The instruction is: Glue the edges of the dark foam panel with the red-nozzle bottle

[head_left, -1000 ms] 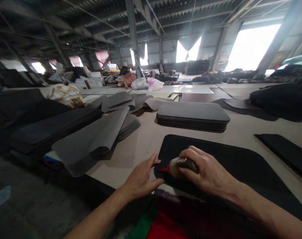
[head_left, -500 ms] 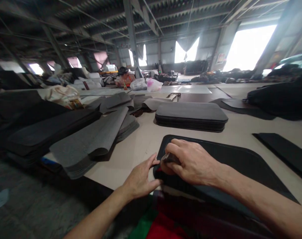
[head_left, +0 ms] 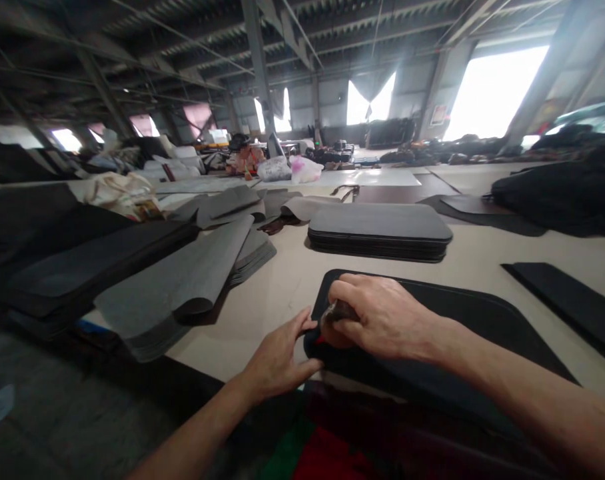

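Observation:
A black panel with rounded corners (head_left: 462,313) lies flat on the table in front of me. My right hand (head_left: 377,317) is closed around a dark brown, rounded hand tool (head_left: 338,320) and presses it to the panel's left end. The palm and fingers hide much of the tool, so its kind is unclear. A small red spot shows beneath it. At the panel's left edge rests my left hand (head_left: 281,357), thumb and fingers spread, fingertips touching the edge or just beside it, holding nothing visible.
Behind the panel stands a stack of grey-topped panels (head_left: 380,227). Grey sheets (head_left: 182,273), one with a curled edge, overhang the table's left side. Black strips (head_left: 567,307) lie at the right, with dark fabric (head_left: 557,197) behind. Plastic bags (head_left: 302,170) sit farther back.
The view has shifted slightly, so things appear a little farther left. Both hands stay at the panel's left end, and the right hand keeps its grip on the tool.

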Motion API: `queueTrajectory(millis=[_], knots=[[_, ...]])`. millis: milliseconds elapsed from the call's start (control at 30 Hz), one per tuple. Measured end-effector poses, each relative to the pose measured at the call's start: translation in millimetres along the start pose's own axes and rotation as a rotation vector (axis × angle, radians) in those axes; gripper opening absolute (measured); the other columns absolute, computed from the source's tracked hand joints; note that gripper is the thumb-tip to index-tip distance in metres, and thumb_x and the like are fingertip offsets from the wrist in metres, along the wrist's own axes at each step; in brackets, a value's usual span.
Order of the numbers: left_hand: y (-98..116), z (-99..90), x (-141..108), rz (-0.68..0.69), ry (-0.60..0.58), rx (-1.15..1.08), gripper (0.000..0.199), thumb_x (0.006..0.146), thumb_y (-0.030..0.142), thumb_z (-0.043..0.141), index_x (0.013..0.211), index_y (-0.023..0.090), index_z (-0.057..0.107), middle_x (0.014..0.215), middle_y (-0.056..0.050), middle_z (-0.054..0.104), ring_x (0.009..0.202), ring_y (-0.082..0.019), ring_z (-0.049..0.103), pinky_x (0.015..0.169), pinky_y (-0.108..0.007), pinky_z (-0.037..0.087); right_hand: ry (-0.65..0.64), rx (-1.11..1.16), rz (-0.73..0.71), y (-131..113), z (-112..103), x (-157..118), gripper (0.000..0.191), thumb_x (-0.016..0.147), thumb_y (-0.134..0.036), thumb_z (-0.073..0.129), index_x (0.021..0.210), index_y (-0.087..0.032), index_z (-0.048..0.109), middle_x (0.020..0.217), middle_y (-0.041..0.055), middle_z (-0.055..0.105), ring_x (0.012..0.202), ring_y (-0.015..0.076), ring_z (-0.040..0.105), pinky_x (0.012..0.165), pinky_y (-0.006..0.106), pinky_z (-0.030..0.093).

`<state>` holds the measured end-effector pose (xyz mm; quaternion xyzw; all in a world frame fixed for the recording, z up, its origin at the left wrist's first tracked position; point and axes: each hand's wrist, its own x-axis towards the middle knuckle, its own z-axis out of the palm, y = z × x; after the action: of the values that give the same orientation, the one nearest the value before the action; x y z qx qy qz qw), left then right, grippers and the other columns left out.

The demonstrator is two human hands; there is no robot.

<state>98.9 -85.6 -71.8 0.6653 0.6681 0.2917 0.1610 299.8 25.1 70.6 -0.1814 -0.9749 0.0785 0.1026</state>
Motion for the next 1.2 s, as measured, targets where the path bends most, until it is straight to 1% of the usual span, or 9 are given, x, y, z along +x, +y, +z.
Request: queueTrajectory(millis=[133, 267, 367, 600, 733, 833, 967, 1100, 1200], knots=[[1.1, -0.1, -0.6, 0.004, -0.006, -0.004, 0.091, 0.074, 0.026, 0.073, 0.151, 0.02, 0.024, 0.144, -0.006, 0.057, 0.134, -0.023, 0.051, 0.116, -0.039, 0.038, -0.009, 0.001, -0.003, 0.3, -2.1, -0.5, 0.007, 0.08, -0.026, 0.054, 0.082, -0.021, 0.052, 0.087, 0.0027, 0.059, 0.075, 0.0176, 0.054, 0.06, 0.029, 0.026], [2.4, -1.0, -1.6, -0.005, -0.004, 0.007, 0.091, 0.075, 0.027, 0.074, 0.151, 0.021, 0.024, 0.142, -0.006, 0.058, 0.133, -0.022, 0.052, 0.116, -0.039, 0.037, -0.036, -0.002, 0.025, 6.4, -11.3, -7.2, 0.008, 0.078, -0.025, 0.056, 0.081, -0.021, 0.051, 0.087, 0.0016, 0.059, 0.071, 0.0159, 0.052, 0.059, 0.028, 0.025], [2.2, -0.9, -1.4, -0.006, -0.001, 0.01, 0.091, 0.076, 0.026, 0.074, 0.151, 0.022, 0.023, 0.14, -0.006, 0.06, 0.131, -0.022, 0.054, 0.115, -0.039, 0.039, -0.073, -0.022, 0.064, 13.9, -18.4, -15.5, 0.006, 0.079, -0.024, 0.056, 0.081, -0.021, 0.051, 0.086, 0.0012, 0.06, 0.07, 0.0156, 0.052, 0.058, 0.028, 0.024], [4.0, -2.2, -0.9, -0.038, -0.017, 0.029, 0.089, 0.077, 0.03, 0.073, 0.151, 0.021, 0.025, 0.142, -0.007, 0.059, 0.132, -0.022, 0.053, 0.115, -0.039, 0.04, -0.125, -0.05, 0.157, 36.9, -29.8, -44.1, 0.007, 0.08, -0.024, 0.057, 0.087, -0.022, 0.056, 0.089, 0.0007, 0.063, 0.075, 0.017, 0.055, 0.061, 0.028, 0.025], [1.9, -2.7, 0.3, -0.021, -0.018, 0.052, 0.084, 0.08, 0.036, 0.07, 0.151, 0.021, 0.026, 0.142, -0.007, 0.059, 0.132, -0.024, 0.054, 0.115, -0.041, 0.04, -0.145, -0.058, 0.262, 50.1, -40.2, -69.7, 0.009, 0.08, -0.024, 0.059, 0.089, -0.023, 0.059, 0.087, 0.0008, 0.063, 0.074, 0.0179, 0.055, 0.062, 0.029, 0.027], [-3.9, -1.8, 1.7, 0.002, -0.012, 0.103, 0.082, 0.084, 0.044, 0.066, 0.151, 0.023, 0.025, 0.141, -0.007, 0.06, 0.132, -0.026, 0.055, 0.113, -0.043, 0.043, -0.149, -0.058, 0.337, 58.9, -48.5, -92.8, 0.011, 0.079, -0.024, 0.06, 0.09, -0.022, 0.06, 0.087, 0.0015, 0.063, 0.077, 0.0184, 0.055, 0.062, 0.029, 0.028], [-14.6, 0.1, 3.9, 0.026, 0.003, 0.19, 0.08, 0.087, 0.054, 0.06, 0.153, 0.025, 0.023, 0.139, -0.005, 0.061, 0.13, -0.027, 0.057, 0.107, -0.042, 0.05, -0.15, -0.075, 0.469, 70.0, -58.7, -126.8, 0.012, 0.081, -0.027, 0.06, 0.092, -0.022, 0.062, 0.086, 0.0014, 0.063, 0.076, 0.018, 0.055, 0.062, 0.028, 0.029], [-22.2, 1.5, 6.1, 0.048, 0.011, 0.246, 0.081, 0.088, 0.061, 0.056, 0.153, 0.028, 0.021, 0.14, -0.004, 0.061, 0.13, -0.028, 0.056, 0.105, -0.042, 0.051, -0.137, -0.064, 0.6, 82.3, -66.4, -162.3, 0.014, 0.081, -0.028, 0.059, 0.094, -0.022, 0.063, 0.089, 0.0019, 0.063, 0.077, 0.0181, 0.056, 0.064, 0.028, 0.032], [-24.5, 2.4, 7.6, 0.039, 0.009, 0.285, 0.079, 0.088, 0.064, 0.053, 0.152, 0.028, 0.023, 0.14, -0.004, 0.061, 0.127, -0.029, 0.059, 0.103, -0.042, 0.053, -0.117, -0.031, 0.692, 90.9, -70.4, -189.3, 0.014, 0.081, -0.028, 0.058, 0.092, -0.021, 0.063, 0.089, 0.0023, 0.064, 0.077, 0.0184, 0.058, 0.065, 0.029, 0.034]])
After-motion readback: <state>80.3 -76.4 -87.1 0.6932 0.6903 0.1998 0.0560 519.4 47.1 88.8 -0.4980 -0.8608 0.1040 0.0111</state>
